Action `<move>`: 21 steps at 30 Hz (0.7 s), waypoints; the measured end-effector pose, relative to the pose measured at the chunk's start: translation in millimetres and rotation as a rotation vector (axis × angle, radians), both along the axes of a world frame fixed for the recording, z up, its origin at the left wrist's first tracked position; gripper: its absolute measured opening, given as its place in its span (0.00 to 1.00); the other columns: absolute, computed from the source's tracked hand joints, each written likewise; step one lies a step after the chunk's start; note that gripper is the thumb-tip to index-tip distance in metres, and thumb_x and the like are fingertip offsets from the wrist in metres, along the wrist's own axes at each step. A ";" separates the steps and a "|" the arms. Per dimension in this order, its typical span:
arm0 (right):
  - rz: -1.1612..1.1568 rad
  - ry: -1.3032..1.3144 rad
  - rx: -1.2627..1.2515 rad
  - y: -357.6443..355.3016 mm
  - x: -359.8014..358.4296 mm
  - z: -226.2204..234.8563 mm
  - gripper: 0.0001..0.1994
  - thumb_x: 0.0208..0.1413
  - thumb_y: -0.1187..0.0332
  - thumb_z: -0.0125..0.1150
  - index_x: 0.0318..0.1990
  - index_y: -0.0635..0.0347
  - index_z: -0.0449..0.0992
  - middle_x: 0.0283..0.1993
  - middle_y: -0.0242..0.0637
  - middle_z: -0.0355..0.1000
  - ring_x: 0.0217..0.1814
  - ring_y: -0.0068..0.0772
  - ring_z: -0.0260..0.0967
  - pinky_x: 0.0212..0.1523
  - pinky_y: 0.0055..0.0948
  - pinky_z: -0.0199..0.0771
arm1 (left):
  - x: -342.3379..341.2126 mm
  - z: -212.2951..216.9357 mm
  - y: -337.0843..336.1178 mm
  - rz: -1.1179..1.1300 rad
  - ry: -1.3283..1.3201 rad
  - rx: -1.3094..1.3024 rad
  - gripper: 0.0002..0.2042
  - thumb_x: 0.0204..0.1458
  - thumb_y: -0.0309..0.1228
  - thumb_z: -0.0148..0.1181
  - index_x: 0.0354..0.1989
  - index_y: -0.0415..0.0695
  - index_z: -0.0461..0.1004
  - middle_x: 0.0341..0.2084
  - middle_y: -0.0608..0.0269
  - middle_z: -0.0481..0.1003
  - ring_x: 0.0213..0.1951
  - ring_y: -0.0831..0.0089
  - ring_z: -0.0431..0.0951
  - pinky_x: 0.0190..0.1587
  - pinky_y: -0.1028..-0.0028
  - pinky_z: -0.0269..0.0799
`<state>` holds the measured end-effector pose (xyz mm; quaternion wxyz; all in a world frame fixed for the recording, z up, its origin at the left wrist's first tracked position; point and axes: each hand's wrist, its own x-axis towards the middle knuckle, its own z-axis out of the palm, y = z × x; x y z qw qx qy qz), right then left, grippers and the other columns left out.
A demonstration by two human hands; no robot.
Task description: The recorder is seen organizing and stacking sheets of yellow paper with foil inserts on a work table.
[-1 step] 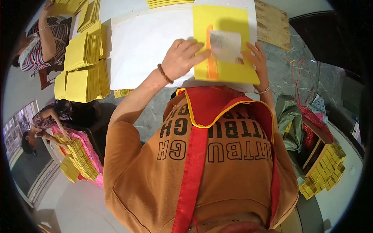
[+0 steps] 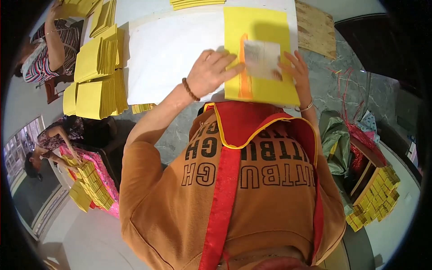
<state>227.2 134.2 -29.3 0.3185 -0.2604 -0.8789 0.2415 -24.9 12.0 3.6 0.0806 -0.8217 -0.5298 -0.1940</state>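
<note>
Head view: your left hand (image 2: 212,69) has its fingers loosely spread rather than clenched, with a fingertip resting at the patch's left side. Your right hand (image 2: 297,72) reaches over the sheet's right side, its fingers apart and tips at the patch's right edge; you can't tell from here whether they pinch anything. The yellow sheet (image 2: 265,94) lies at the near right of the white worktop (image 2: 171,58), directly in front of your red apron (image 2: 243,119). On it, between your hands, is the pale, shiny patch (image 2: 261,56), just right of an orange stripe (image 2: 245,87). Yellow stacks (image 2: 92,58) line the worktop's left side, well apart from your hands. To your left, a co-worker (image 2: 58,135) reaches toward small yellow bundles (image 2: 92,180).
</note>
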 end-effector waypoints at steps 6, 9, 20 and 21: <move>0.241 -0.170 -0.071 -7.5 7.5 2.0 0.12 0.40 0.66 0.60 0.36 0.48 0.76 0.44 0.30 0.72 0.51 0.33 0.66 0.48 0.33 0.60 | 9.4 -4.5 -26.6 -0.040 -0.156 -0.115 0.15 0.43 0.26 0.52 0.42 0.47 0.73 0.38 0.63 0.74 0.38 0.71 0.72 0.38 0.74 0.64; 0.246 0.000 -0.302 -3.2 0.8 -2.6 0.11 0.42 0.66 0.61 0.36 0.53 0.76 0.37 0.33 0.74 0.43 0.33 0.70 0.41 0.29 0.64 | 7.6 -17.0 -22.2 0.044 -0.496 -0.226 0.10 0.47 0.31 0.54 0.38 0.43 0.73 0.26 0.60 0.74 0.29 0.68 0.73 0.30 0.72 0.67; -0.181 0.228 -0.889 -7.4 -24.5 8.3 0.19 0.46 0.68 0.62 0.47 0.64 0.70 0.42 0.41 0.72 0.42 0.27 0.69 0.41 0.24 0.69 | 10.4 -20.2 7.9 0.510 -1.160 -0.691 0.12 0.51 0.34 0.53 0.37 0.37 0.71 0.14 0.58 0.69 0.16 0.73 0.67 0.22 0.74 0.63; -0.138 0.236 -0.936 -7.3 -24.9 13.6 0.21 0.47 0.69 0.62 0.49 0.65 0.68 0.44 0.43 0.70 0.44 0.27 0.69 0.43 0.25 0.68 | 8.8 -20.1 8.4 0.498 -1.166 -0.729 0.14 0.52 0.32 0.53 0.44 0.38 0.68 0.14 0.66 0.67 0.16 0.80 0.62 0.20 0.78 0.58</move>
